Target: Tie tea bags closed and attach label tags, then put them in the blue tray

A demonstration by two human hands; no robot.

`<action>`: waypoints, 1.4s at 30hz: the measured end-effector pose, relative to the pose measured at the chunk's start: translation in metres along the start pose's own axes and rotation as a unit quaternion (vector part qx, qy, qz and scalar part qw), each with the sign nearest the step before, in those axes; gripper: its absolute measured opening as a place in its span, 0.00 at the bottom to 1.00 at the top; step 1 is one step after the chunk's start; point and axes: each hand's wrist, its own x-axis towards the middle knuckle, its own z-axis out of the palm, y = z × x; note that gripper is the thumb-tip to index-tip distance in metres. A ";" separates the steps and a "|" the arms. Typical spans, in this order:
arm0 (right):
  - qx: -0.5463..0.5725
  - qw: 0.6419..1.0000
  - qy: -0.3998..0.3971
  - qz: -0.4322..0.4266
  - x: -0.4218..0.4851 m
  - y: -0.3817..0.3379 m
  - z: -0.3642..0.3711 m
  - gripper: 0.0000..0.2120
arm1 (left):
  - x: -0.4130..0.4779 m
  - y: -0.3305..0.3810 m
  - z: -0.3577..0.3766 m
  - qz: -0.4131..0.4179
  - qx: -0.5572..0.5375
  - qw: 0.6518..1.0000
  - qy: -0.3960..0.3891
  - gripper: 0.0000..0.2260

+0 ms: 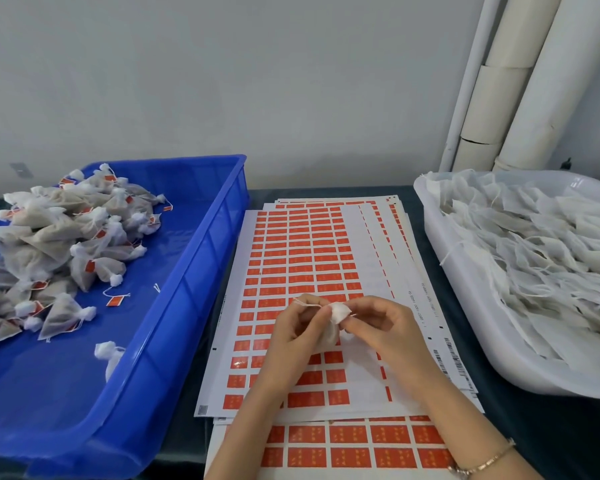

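A: Your left hand [297, 329] and your right hand [383, 327] meet over the sheets of red labels [291, 254], which lie in the middle of the bench [520, 424].

B: Yes, and between them you hold one small white tea bag [338, 312]. The fingers of both hands are curled and narrow, and they pinch the bag. Your left fingers also hold its thin string [307, 304], which sticks out to the left.

A: You keep the bag above the labels, to the right of the blue tray [201, 244]. I cannot tell if the knot is closed, because the bag is too small to see this.

B: The tray stands at your left, just beside the sheets. In its far left part lies a heap of tied bags [49, 237] with red tags. A few single ones lie nearer to you.

A: At your right there is a white tub [520, 372]. It is full of flat, untied bags [541, 244] with loose strings.

B: On your right wrist you wear a thin bracelet [482, 463]. Behind the tub, white pipes [520, 81] go up along the wall.
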 end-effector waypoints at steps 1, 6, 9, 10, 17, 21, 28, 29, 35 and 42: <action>0.005 1.000 0.002 0.001 0.000 0.000 0.000 0.13 | 0.000 -0.001 0.000 -0.001 0.000 1.000 0.002 0.06; 0.017 1.000 0.009 -0.014 0.000 0.000 0.000 0.12 | 0.001 -0.001 -0.001 -0.006 -0.011 1.000 0.010 0.10; 0.011 1.000 0.015 -0.025 0.000 0.001 -0.001 0.11 | 0.001 -0.001 0.000 -0.011 -0.010 1.000 0.015 0.11; 0.010 0.999 0.018 -0.026 0.000 0.001 0.000 0.11 | 0.001 -0.002 0.000 -0.012 -0.010 1.000 0.017 0.11; -0.031 0.998 0.032 -0.054 0.003 0.008 0.000 0.07 | 0.003 -0.004 -0.002 -0.024 0.009 0.999 0.027 0.03; -0.131 0.979 0.017 -0.153 0.000 0.012 0.004 0.11 | 0.004 -0.006 -0.003 -0.050 0.012 0.998 0.036 0.05; -0.231 0.938 0.068 -0.251 -0.003 0.012 0.005 0.11 | 0.005 -0.004 -0.003 -0.066 0.005 0.997 0.044 0.07; -0.247 0.930 0.076 -0.260 -0.004 0.013 0.005 0.10 | 0.004 -0.003 -0.003 -0.067 0.000 0.997 0.046 0.07; -0.290 0.913 0.122 -0.258 -0.006 0.019 0.010 0.09 | 0.005 -0.004 -0.002 -0.070 -0.016 0.995 0.062 0.06; -0.249 0.938 0.082 -0.226 -0.008 0.015 0.011 0.11 | 0.004 -0.003 -0.003 -0.070 -0.045 0.994 0.075 0.13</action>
